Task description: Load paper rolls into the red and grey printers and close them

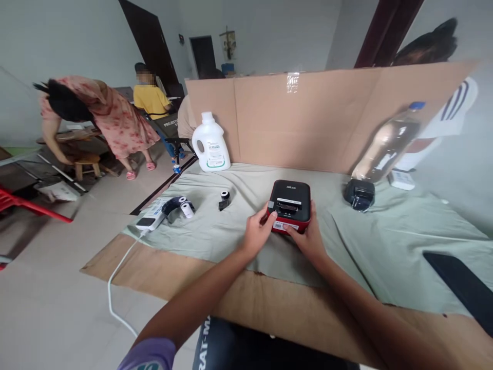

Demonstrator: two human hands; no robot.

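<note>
A small black and red label printer (289, 204) sits on the pale green cloth (385, 241) in front of me. My left hand (257, 232) grips its near left corner, fingers on the side. My right hand (308, 235) holds its near right side, thumb on the front label. Left of the printer lie a small black spool with a white paper roll (224, 199), another white paper roll (187, 209) beside a dark curved part (172, 207), and a white power strip (151, 216) with a white cable (115, 277) running off the table.
A cardboard wall (308, 115) stands along the table's back. A white detergent jug (210, 142) is at back left, a clear bottle (385, 144) over a black device (359, 194) at right. A black flat object (462, 288) lies near right. Other people are at the far left.
</note>
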